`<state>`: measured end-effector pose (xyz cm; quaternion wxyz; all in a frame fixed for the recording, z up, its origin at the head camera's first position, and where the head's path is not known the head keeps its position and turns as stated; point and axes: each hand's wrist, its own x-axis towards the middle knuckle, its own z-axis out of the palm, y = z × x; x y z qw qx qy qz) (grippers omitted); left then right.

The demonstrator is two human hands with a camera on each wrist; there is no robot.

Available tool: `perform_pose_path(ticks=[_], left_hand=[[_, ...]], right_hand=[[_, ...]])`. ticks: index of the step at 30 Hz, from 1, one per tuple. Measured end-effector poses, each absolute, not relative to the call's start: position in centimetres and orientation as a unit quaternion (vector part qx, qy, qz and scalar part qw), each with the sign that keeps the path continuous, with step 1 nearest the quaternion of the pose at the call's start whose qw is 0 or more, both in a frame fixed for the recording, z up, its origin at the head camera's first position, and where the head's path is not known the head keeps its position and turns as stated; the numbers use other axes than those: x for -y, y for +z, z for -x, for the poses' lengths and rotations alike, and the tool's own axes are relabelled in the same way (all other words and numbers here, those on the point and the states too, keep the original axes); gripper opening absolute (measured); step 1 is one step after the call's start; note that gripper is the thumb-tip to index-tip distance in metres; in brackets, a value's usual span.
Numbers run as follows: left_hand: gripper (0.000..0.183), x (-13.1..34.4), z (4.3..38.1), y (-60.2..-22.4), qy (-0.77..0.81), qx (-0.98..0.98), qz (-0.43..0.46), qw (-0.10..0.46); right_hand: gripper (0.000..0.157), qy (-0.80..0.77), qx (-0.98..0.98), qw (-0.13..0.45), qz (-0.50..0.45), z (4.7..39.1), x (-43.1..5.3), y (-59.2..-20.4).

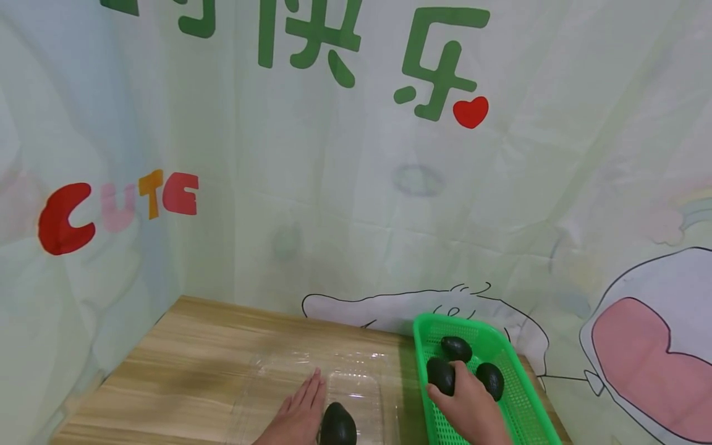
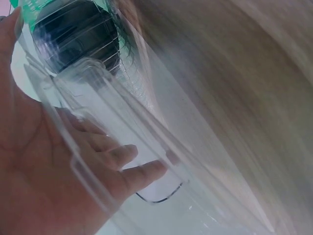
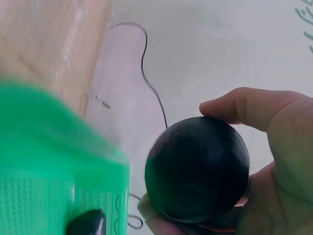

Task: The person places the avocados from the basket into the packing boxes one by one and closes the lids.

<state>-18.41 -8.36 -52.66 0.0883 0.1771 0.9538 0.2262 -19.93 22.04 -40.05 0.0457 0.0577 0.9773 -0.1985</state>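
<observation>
Over the green basket, my right hand grips a dark avocado, thumb on one side and fingers on the other. The right wrist view shows this avocado large in the grasp. Two more avocados, one toward the back and one at the right, lie in the basket. My left hand rests with fingers extended at a clear plastic tray. Just right of that hand sits another avocado, seen through the plastic in the left wrist view.
Everything stands on a wood-grain table. A printed cloth with green characters hangs close behind the table and along its left side. The basket's raised rim stands to the right of the tray.
</observation>
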Motion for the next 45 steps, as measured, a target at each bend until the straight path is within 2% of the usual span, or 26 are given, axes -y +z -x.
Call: perform_pose_path(ticks=[10,17,28,38,45], left_hand=[[0.138,8.4,18.5,-52.5,0.222,-0.955,-0.174,0.092],[0.134,8.4,18.5,-52.3,0.221,-0.955,-0.175,0.095],[0.130,8.3,18.7,-52.2,0.234,-0.950,-0.171,0.113],[0.134,8.5,18.6,-52.5,0.254,-0.945,-0.183,0.093],[0.140,8.2,18.7,-52.2,0.239,-0.951,-0.165,0.107]], right_hand=[[0.073,-0.207,-0.977,0.031,-0.049,18.7,-18.3,-42.1],[0.064,-0.224,-0.974,0.026,0.009,18.1,-16.5,-44.1],[0.068,-0.228,-0.971,0.079,-0.007,18.5,-14.6,-47.0],[0.068,-0.182,-0.982,0.041,-0.016,17.8,-12.9,-48.6],[0.065,-0.141,-0.990,-0.007,0.022,17.6,-12.4,-49.8]])
